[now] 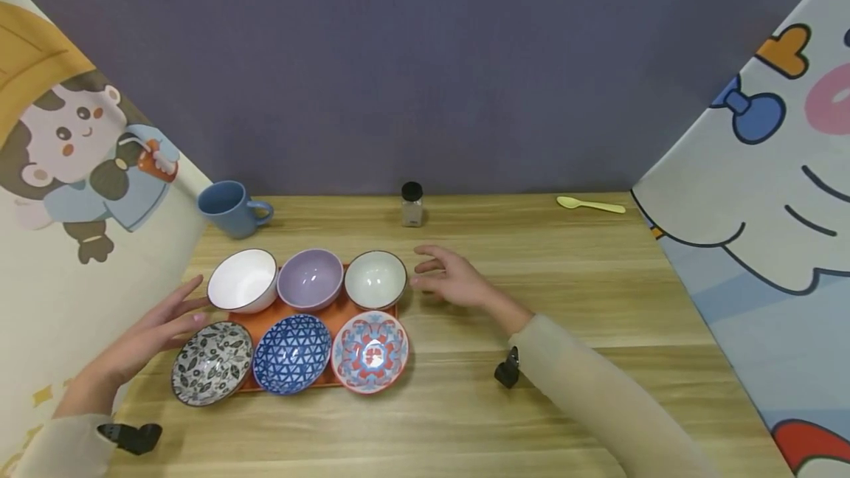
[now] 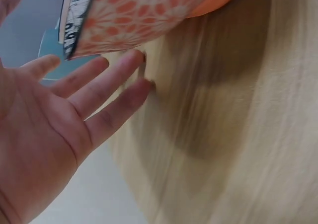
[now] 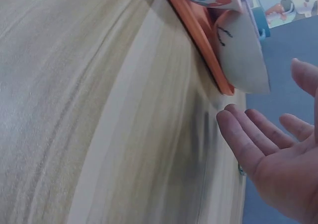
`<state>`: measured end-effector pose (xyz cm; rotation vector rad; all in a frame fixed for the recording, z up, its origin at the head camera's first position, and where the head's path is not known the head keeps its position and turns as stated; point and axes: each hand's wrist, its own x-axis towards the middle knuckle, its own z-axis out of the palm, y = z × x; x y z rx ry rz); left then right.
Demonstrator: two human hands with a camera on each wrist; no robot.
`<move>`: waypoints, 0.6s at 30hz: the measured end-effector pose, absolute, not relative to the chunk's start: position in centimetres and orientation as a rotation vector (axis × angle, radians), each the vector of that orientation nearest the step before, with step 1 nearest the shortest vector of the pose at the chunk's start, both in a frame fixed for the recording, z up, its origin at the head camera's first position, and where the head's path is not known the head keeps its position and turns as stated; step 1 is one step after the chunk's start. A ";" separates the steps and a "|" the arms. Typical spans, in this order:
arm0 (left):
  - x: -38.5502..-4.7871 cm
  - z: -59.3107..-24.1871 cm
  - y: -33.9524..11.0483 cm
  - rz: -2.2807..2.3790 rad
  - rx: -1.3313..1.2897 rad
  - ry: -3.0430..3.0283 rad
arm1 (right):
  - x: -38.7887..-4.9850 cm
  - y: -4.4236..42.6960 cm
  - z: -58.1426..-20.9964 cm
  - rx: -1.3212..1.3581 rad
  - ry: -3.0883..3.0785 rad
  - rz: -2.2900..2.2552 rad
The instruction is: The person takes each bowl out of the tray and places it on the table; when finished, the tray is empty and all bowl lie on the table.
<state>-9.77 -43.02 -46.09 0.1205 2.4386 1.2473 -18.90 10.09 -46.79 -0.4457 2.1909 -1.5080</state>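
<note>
An orange tray (image 1: 337, 308) bears two rows of bowls. In its back row are a white bowl (image 1: 242, 280), a purple bowl (image 1: 311, 279) and a pale green bowl (image 1: 375, 279). The front row has a black-and-white leaf-patterned bowl (image 1: 212, 363), a blue triangle-patterned bowl (image 1: 293, 354) and a red-and-blue floral bowl (image 1: 370, 352). My left hand (image 1: 149, 334) is spread at the tray's left side, close by the leaf-patterned bowl; contact is unclear. To the right of the pale green bowl, my right hand (image 1: 454, 279) hovers with fingers extended, apart from it and holding nothing.
A blue mug (image 1: 232, 209) stands at the back left. Near the back edge is a small black-lidded jar (image 1: 412, 205), and a yellow spoon (image 1: 591, 204) lies at the back right. A grey wall (image 1: 425, 72) rises behind the wooden table (image 1: 564, 404), with cartoon-printed panels either side.
</note>
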 end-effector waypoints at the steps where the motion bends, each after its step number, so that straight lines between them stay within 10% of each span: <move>1: -9.7 -46.2 -43.0 1.255 0.109 2.434 | -19.0 9.9 -46.9 -0.444 2.183 -1.507; 18: -9.3 -47.0 -42.1 1.344 0.067 2.373 | -18.9 7.6 -47.9 -0.391 2.116 -1.519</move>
